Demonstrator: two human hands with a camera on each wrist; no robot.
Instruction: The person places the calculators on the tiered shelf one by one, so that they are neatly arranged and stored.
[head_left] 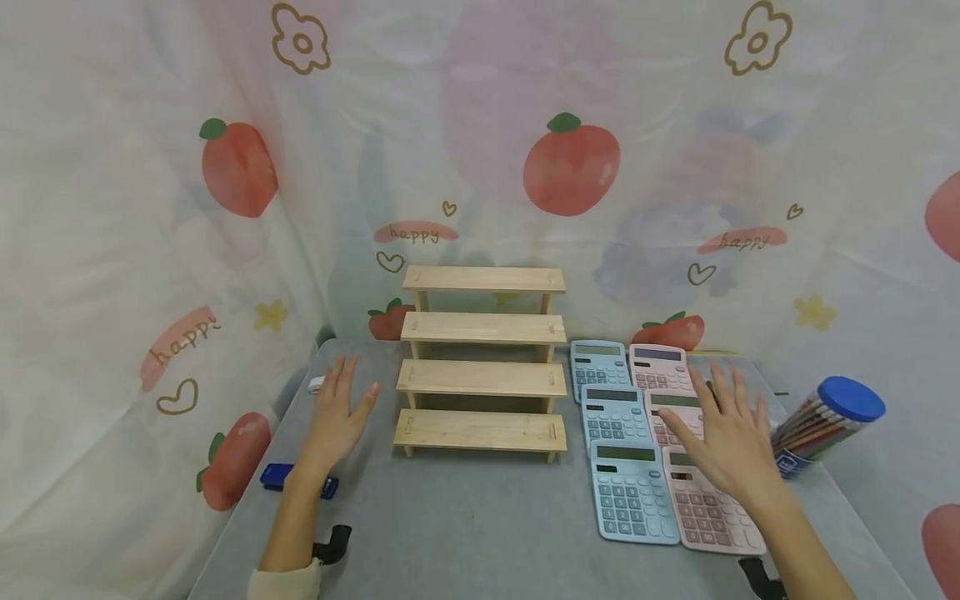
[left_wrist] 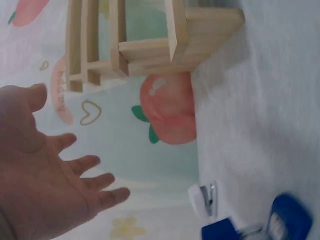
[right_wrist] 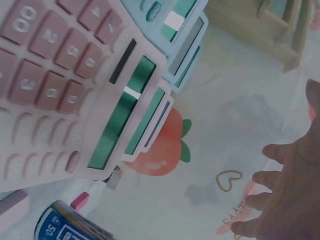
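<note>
A pale wooden stepped shelf (head_left: pixel 480 360) with bare tiers stands at the middle of the grey table (head_left: pixel 465 525). My left hand (head_left: pixel 336 418) hovers flat and open just left of it, fingers spread, holding nothing; the left wrist view shows the same open palm (left_wrist: pixel 47 175) near the shelf's end (left_wrist: pixel 150 47). To the right lie two columns of calculators, blue ones (head_left: pixel 632 492) and pink ones (head_left: pixel 712 517). Over the pink column my right hand (head_left: pixel 723 437) is spread open, seemingly above the middle one. In the right wrist view the pink calculator (right_wrist: pixel 65 95) fills the left.
A clear tube of pencils with a blue lid (head_left: pixel 825 425) leans at the table's right edge. A blue object (head_left: pixel 288 477) and a small white item (head_left: pixel 317 384) lie at the left. Black clamps (head_left: pixel 334 542) sit on the front edge. A fruit-printed cloth (head_left: pixel 570 167) surrounds the table.
</note>
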